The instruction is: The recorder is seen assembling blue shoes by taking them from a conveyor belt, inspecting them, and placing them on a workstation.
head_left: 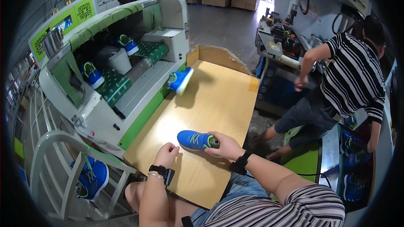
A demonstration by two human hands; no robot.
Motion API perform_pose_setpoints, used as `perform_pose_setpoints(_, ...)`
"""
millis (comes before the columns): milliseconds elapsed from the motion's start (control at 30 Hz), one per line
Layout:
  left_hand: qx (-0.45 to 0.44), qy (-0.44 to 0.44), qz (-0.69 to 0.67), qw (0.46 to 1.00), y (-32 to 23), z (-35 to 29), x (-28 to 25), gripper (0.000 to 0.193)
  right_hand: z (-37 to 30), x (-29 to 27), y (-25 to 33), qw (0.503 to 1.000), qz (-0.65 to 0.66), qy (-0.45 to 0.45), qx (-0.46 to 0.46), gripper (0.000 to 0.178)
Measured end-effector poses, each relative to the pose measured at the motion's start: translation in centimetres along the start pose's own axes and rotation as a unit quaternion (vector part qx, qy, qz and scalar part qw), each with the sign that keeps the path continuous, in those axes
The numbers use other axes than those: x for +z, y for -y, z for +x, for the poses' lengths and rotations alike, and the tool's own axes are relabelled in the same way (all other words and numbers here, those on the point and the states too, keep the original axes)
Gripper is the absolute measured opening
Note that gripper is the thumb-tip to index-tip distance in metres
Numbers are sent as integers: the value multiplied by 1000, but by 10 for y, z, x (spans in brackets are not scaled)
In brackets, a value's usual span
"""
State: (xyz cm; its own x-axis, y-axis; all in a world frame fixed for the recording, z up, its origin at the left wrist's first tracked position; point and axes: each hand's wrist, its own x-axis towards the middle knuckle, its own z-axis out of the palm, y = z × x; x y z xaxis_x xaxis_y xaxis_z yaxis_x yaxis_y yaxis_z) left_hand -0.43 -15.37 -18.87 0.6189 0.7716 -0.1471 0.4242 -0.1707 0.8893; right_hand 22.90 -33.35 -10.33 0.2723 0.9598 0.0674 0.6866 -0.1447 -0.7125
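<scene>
A blue sneaker [191, 139] with yellow-green laces lies above the near part of the wooden table, its toe to the left. My right hand [226, 146] grips it at the heel, where a dark form fills the opening. My left hand [167, 154] is closed just left of the shoe's toe, apart from it, fingers curled together; whether anything small is in them is hidden. Farther off, a second blue sneaker [181, 80] is tilted at the table's far left edge, beside the machine, its white sole facing right.
The light wooden table [210, 96] adjoins a green-and-white conveyor machine [143, 88] carrying blue sneakers. At the left, a metal rack [54, 159] holds another sneaker [93, 178]. A person in a striped shirt [351, 73] stands at the right, near a shelf of shoes [354, 185].
</scene>
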Motion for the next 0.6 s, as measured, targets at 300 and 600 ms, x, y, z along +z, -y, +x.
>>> perform_pose_setpoints(300,-47,-95,-133,985,-16,3,-12,23,7,7,37,988,86,107,73,66)
perform_pose_setpoints(600,-45,-76,-141,986,-27,2,-17,21,221,21,2,985,-64,-135,-85,93)
